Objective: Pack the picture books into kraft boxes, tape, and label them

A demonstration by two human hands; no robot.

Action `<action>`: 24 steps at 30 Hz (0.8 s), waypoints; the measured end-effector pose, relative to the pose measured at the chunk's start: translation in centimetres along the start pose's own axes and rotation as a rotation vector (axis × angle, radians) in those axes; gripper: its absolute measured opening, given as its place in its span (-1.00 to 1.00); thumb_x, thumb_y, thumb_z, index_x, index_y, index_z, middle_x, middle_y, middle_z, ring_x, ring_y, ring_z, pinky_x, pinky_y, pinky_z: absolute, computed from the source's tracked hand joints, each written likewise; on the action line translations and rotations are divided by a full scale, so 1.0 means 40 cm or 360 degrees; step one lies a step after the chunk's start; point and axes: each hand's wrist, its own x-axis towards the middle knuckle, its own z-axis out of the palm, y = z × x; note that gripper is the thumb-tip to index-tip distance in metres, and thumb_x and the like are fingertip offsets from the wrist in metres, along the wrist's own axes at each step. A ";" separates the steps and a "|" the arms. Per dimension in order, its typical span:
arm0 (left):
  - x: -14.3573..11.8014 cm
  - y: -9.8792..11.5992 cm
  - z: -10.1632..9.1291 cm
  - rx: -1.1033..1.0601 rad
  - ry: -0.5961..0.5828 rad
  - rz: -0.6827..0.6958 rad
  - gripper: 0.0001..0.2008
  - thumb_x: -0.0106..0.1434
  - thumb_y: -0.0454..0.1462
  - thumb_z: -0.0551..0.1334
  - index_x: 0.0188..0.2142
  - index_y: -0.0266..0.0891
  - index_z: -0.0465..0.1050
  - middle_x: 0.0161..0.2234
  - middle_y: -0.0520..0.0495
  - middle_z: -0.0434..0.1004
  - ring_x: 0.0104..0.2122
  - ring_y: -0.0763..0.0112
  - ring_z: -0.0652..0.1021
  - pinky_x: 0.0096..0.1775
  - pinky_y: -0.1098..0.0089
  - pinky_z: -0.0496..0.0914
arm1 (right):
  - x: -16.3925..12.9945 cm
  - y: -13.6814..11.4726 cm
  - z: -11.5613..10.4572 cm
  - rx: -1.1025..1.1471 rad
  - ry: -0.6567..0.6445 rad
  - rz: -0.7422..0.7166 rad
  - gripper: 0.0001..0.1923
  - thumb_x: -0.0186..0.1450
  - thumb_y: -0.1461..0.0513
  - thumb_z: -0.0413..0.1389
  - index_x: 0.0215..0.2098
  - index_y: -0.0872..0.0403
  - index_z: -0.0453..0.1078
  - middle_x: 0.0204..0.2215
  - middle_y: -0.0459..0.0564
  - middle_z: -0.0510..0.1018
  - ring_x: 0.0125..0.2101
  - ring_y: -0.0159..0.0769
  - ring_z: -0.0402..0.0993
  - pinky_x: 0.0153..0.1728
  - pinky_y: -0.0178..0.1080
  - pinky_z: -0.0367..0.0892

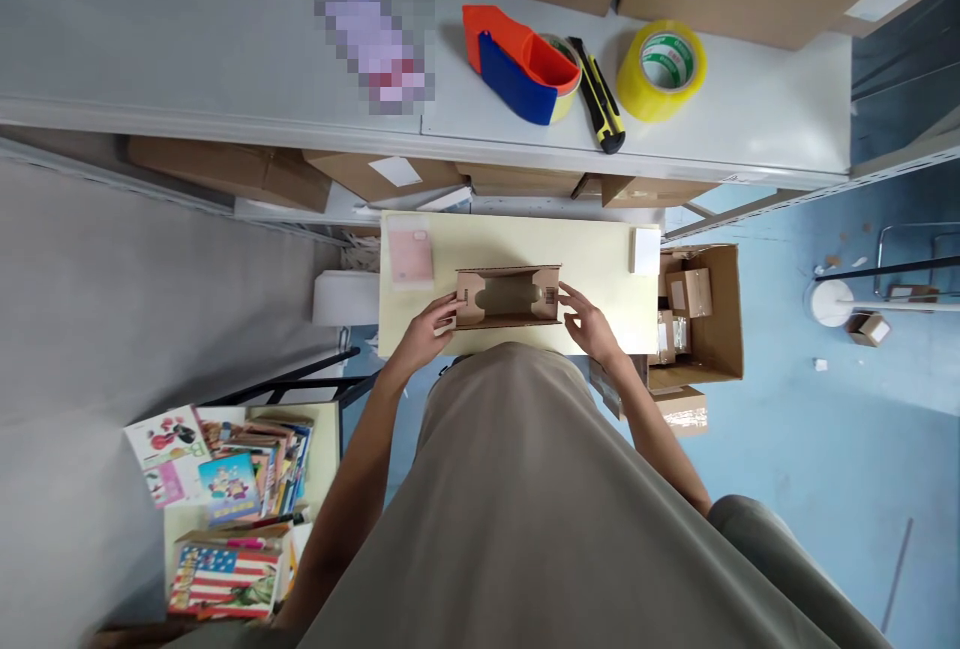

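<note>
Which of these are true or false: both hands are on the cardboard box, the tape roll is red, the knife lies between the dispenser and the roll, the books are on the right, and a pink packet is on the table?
1. Both hands, left hand and right hand, touch the box. True.
2. The tape roll is red. False: it is yellow.
3. The knife lies between the dispenser and the roll. True.
4. The books are on the right. False: they lie at lower left.
5. A pink packet lies on the table. True.

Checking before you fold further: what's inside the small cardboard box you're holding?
The cardboard box between the left hand and right hand shows only bare brown interior; its end flaps hide the corners.
</note>
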 end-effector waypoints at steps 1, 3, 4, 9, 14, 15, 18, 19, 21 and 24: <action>0.000 -0.004 0.000 -0.0003 -0.0021 -0.0010 -0.39 0.29 0.11 0.45 0.23 -0.08 0.69 0.52 -0.27 0.42 0.37 -0.13 0.62 0.37 -0.10 0.59 | -0.002 0.001 0.000 -0.0041 -0.0036 0.0016 -0.39 0.46 0.30 0.11 0.43 -0.10 0.56 0.61 0.03 0.38 0.20 0.02 0.76 0.22 0.13 0.75; 0.009 -0.006 0.004 0.0017 -0.0009 -0.0025 -0.35 0.26 0.13 0.49 0.25 -0.10 0.70 0.51 -0.28 0.44 0.35 -0.17 0.64 0.36 -0.12 0.60 | 0.003 0.002 0.002 -0.0098 -0.0075 0.0058 -0.33 0.41 0.32 0.14 0.45 -0.12 0.56 0.63 -0.02 0.33 0.13 0.01 0.80 0.25 0.13 0.74; 0.017 -0.004 0.007 0.0041 0.0009 -0.0025 -0.35 0.26 0.13 0.50 0.24 -0.11 0.71 0.49 -0.29 0.45 0.33 -0.17 0.65 0.36 -0.13 0.61 | 0.009 0.002 0.003 -0.0112 -0.0081 0.0075 -0.31 0.39 0.33 0.16 0.46 -0.12 0.57 0.63 -0.04 0.33 0.11 0.01 0.81 0.26 0.13 0.74; 0.044 0.031 0.005 0.0138 0.0069 0.0040 -0.40 0.30 0.07 0.50 0.25 -0.12 0.70 0.44 -0.27 0.50 0.13 -0.03 0.76 0.29 -0.13 0.69 | 0.037 -0.014 -0.005 -0.0063 0.0000 0.0054 -0.26 0.36 0.33 0.15 0.49 -0.01 0.55 0.61 0.02 0.36 0.11 0.03 0.82 0.28 0.12 0.73; 0.031 0.053 -0.017 0.0084 0.0161 0.0193 -0.34 0.34 0.12 0.48 0.31 -0.10 0.65 0.47 -0.25 0.46 0.24 -0.03 0.71 0.33 -0.08 0.66 | 0.032 -0.055 -0.015 0.0027 0.0069 -0.0044 -0.21 0.37 0.27 0.17 0.57 -0.04 0.46 0.63 0.01 0.33 0.17 0.02 0.78 0.33 0.13 0.69; 0.028 0.050 -0.019 0.0067 0.0169 0.0194 -0.33 0.33 0.14 0.49 0.32 -0.10 0.65 0.48 -0.25 0.45 0.27 -0.05 0.70 0.33 -0.08 0.66 | 0.031 -0.059 -0.010 0.0054 0.0063 -0.0054 -0.21 0.38 0.25 0.18 0.58 -0.06 0.45 0.64 0.00 0.31 0.20 0.02 0.77 0.35 0.13 0.68; 0.024 0.032 -0.018 0.0029 0.0142 0.0096 -0.24 0.27 0.26 0.51 0.29 -0.11 0.65 0.48 -0.27 0.44 0.28 -0.10 0.68 0.34 -0.11 0.64 | 0.036 -0.058 0.017 0.0098 0.0015 -0.0025 -0.26 0.41 0.17 0.23 0.55 -0.06 0.47 0.65 0.04 0.28 0.22 0.05 0.76 0.33 0.15 0.68; 0.023 0.025 -0.016 0.0016 0.0122 0.0055 -0.20 0.24 0.30 0.51 0.28 -0.13 0.66 0.48 -0.29 0.44 0.28 -0.11 0.69 0.35 -0.12 0.64 | 0.038 -0.055 0.027 0.0110 0.0001 -0.0006 -0.31 0.42 0.14 0.25 0.51 -0.04 0.51 0.66 0.08 0.27 0.22 0.07 0.76 0.32 0.16 0.69; 0.021 0.012 -0.011 -0.0005 0.0084 0.0010 -0.14 0.20 0.37 0.51 0.24 -0.15 0.68 0.47 -0.32 0.42 0.30 -0.14 0.67 0.36 -0.11 0.63 | 0.040 -0.047 0.041 0.0131 -0.0014 0.0009 -0.44 0.46 0.07 0.27 0.39 0.00 0.61 0.66 0.12 0.26 0.28 0.13 0.72 0.31 0.16 0.70; 0.019 0.002 -0.010 0.0013 0.0064 0.0017 -0.12 0.20 0.46 0.45 0.15 -0.16 0.73 0.48 -0.32 0.39 0.31 -0.14 0.66 0.37 -0.09 0.63 | 0.036 -0.044 0.042 0.0137 -0.0046 -0.0045 -0.56 0.54 -0.08 0.24 0.16 0.00 0.71 0.64 0.10 0.32 0.50 0.19 0.48 0.31 0.13 0.70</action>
